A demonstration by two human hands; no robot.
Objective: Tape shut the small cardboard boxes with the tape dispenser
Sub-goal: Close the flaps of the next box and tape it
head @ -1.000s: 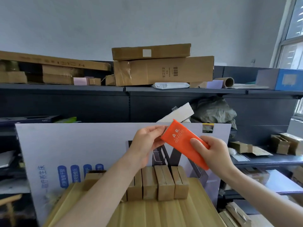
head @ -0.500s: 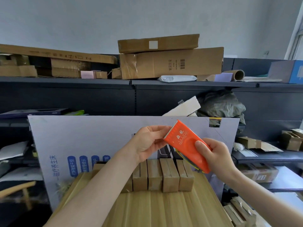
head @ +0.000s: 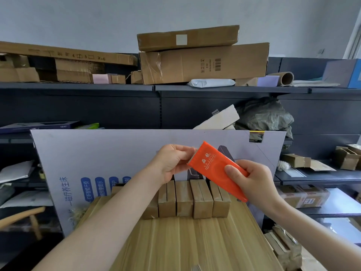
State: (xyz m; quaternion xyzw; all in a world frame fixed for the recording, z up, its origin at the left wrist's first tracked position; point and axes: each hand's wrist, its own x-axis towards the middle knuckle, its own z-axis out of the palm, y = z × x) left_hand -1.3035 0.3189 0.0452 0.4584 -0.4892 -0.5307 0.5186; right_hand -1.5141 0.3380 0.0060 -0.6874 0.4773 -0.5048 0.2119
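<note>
Tape dispenser (head: 213,169) lower in right hand (head: 257,180)

Dark shelving (head: 78,87), pale wall (head: 97,16), perhaps window (head: 355,34)

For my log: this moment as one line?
right hand grips tape dispenser | left hand pinches its toothed end | cardboard boxes in row

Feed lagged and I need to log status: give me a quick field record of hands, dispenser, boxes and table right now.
left hand: fingers pinch the toothed end of the tape dispenser
right hand: grips the dispenser's lower end
tape dispenser: orange, tilted, held above the boxes
small cardboard boxes: in a row at the far edge of the wooden table, no hand on them
tape: cannot be made out
</note>
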